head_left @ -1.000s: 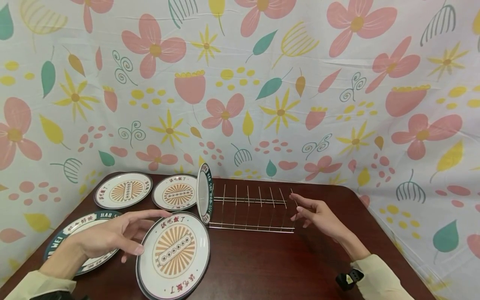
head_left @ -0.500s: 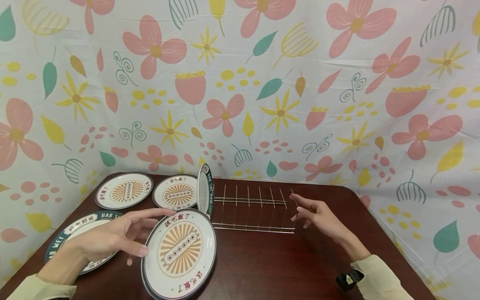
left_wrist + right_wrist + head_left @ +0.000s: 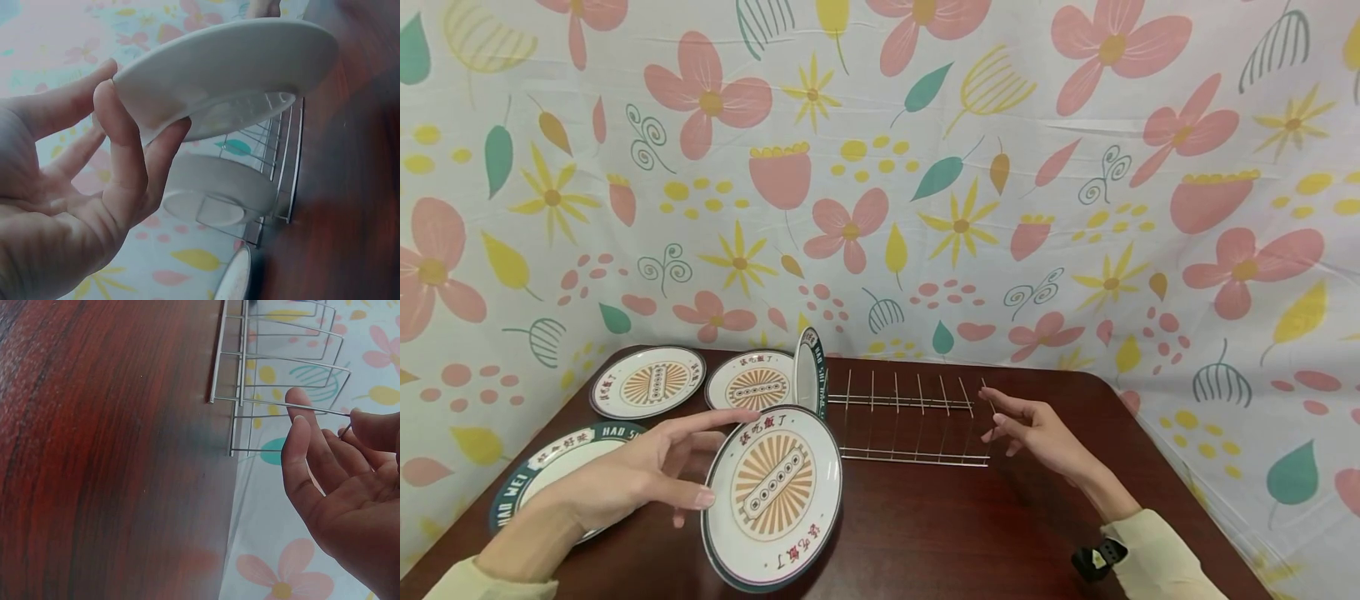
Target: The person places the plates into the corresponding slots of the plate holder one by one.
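Observation:
My left hand point(image 3: 632, 479) pinches the left edge of a white plate point(image 3: 772, 500) with an orange sunburst and red characters, tilted up above the table. In the left wrist view the underside of that held plate point(image 3: 231, 65) shows, fingertips at its rim. A wire dish rack point(image 3: 910, 457) stands at the back middle. Another plate point(image 3: 808, 383) stands upright in the rack's left end. At the rack's right end my right hand point(image 3: 1037, 433) holds the end wire between thumb and fingers; the right wrist view shows this hand point(image 3: 344, 469) at the wire loop.
Two plates lie flat at the back left, a sunburst plate point(image 3: 649, 382) and a second one point(image 3: 751, 385) beside the rack. A green-rimmed plate point(image 3: 523, 475) lies partly under my left forearm. The dark wooden table point(image 3: 940, 533) meets a flowered cloth point(image 3: 880, 167) behind.
My left hand has moved the held plate right and slightly up, toward the rack, and the plate is turned a little more. My right hand stays at the rack's end.

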`<state>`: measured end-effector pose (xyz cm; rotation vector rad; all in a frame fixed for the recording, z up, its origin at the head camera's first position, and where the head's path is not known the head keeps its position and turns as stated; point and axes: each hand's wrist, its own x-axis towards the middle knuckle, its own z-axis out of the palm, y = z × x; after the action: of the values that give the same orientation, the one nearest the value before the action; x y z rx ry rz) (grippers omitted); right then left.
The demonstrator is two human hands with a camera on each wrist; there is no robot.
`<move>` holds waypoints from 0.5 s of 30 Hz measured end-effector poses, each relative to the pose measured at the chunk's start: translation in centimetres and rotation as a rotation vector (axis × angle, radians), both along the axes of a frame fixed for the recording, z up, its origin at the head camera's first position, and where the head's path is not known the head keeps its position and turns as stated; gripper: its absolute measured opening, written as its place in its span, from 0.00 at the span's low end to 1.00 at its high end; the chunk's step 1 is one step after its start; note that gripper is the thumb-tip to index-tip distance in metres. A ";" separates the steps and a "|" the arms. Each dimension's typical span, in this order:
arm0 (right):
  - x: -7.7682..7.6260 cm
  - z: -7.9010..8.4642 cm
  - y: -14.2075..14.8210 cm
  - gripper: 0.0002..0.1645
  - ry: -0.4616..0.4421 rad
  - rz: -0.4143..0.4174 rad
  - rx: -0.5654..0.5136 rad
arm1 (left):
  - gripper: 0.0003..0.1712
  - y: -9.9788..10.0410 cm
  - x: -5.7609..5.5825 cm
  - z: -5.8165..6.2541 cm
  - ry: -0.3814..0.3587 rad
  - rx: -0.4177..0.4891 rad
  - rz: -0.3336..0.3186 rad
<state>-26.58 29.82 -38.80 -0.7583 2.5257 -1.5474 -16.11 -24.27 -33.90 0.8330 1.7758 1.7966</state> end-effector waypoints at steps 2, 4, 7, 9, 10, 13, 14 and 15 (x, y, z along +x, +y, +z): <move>0.0 0.0 0.0 0.31 0.003 0.002 -0.001 | 0.47 0.4 0.2 0.2 0.021 -0.005 0.020; 0.0 0.0 0.0 0.31 0.007 0.002 -0.001 | 0.47 0.9 0.4 0.4 0.051 -0.014 0.035; 0.0 0.0 0.0 0.31 0.008 0.002 -0.003 | 0.48 1.6 0.7 0.8 0.085 -0.038 0.061; 0.1 0.0 0.0 0.31 0.004 0.001 -0.004 | 0.47 2.0 0.8 1.0 0.102 -0.055 0.081; 0.1 0.0 0.0 0.31 0.000 0.000 -0.004 | 0.47 2.1 0.9 1.1 0.107 -0.064 0.091; 0.0 0.0 0.0 0.31 -0.008 -0.001 -0.004 | 0.47 2.4 0.9 1.2 0.139 -0.073 0.108; 0.0 0.0 0.0 0.31 -0.008 -0.002 -0.003 | 0.47 2.5 0.9 1.2 0.145 -0.075 0.113; 0.0 0.0 0.0 0.31 -0.009 -0.002 -0.003 | 0.47 2.6 0.9 1.3 0.154 -0.077 0.119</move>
<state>-26.55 29.80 -38.78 -0.7481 2.5189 -1.5516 -15.19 -21.70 -32.65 0.8721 2.0179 1.7657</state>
